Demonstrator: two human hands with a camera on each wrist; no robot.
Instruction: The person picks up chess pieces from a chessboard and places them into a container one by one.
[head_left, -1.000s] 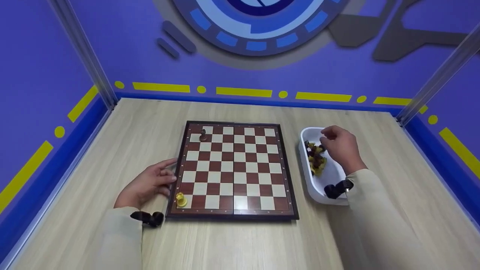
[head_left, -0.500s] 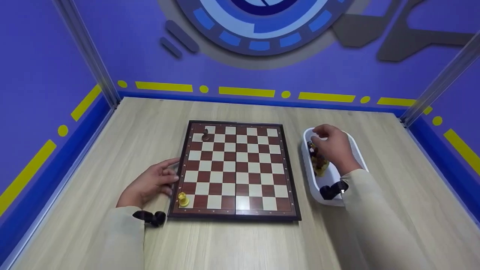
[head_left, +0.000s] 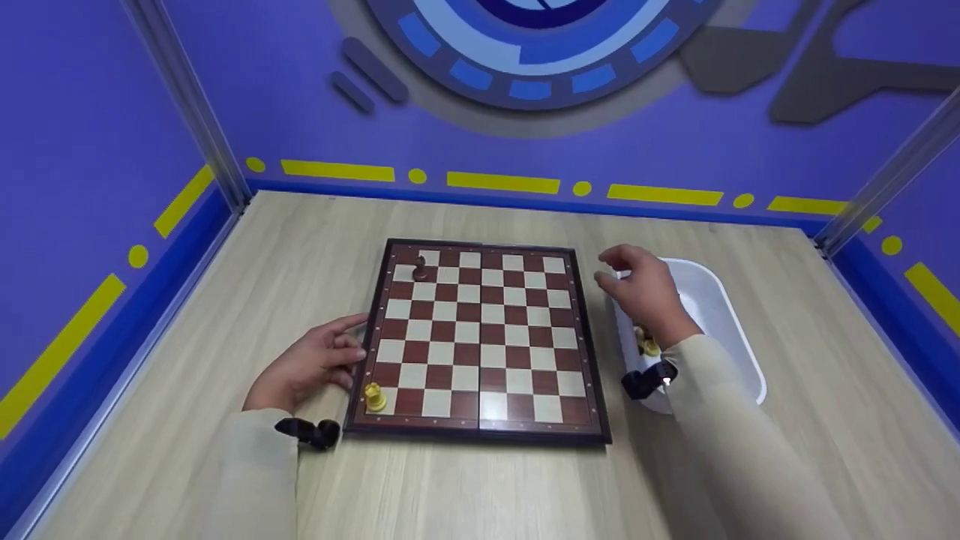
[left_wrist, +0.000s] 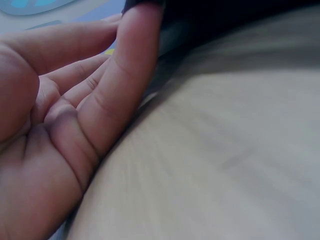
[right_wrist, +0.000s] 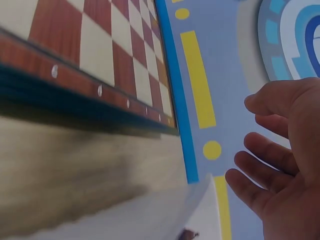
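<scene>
A brown-and-cream chessboard [head_left: 480,337] lies on the table, its dark rim facing my left hand [head_left: 311,367]. The fingers of that hand touch the board's left edge; in the left wrist view a fingertip presses the dark rim. A yellow chess piece with a notched top [head_left: 375,397] stands in the near left corner, and a dark chess piece [head_left: 420,270] stands near the far left corner. My right hand [head_left: 646,289] hovers over the white tray's [head_left: 720,307] left side, thumb and fingers apart. Nothing shows between them in the right wrist view.
Yellow and dark chess pieces [head_left: 646,343] lie in the tray, mostly hidden under the right hand and wrist. The wooden table [head_left: 487,480] is bounded by a purple back wall [head_left: 480,142] and side walls. Each wrist carries a black camera [head_left: 649,380].
My right hand has moved left from within the tray to its left rim, and its thumb and fingers have spread. The left hand stays at the board's edge. The view has shifted slightly.
</scene>
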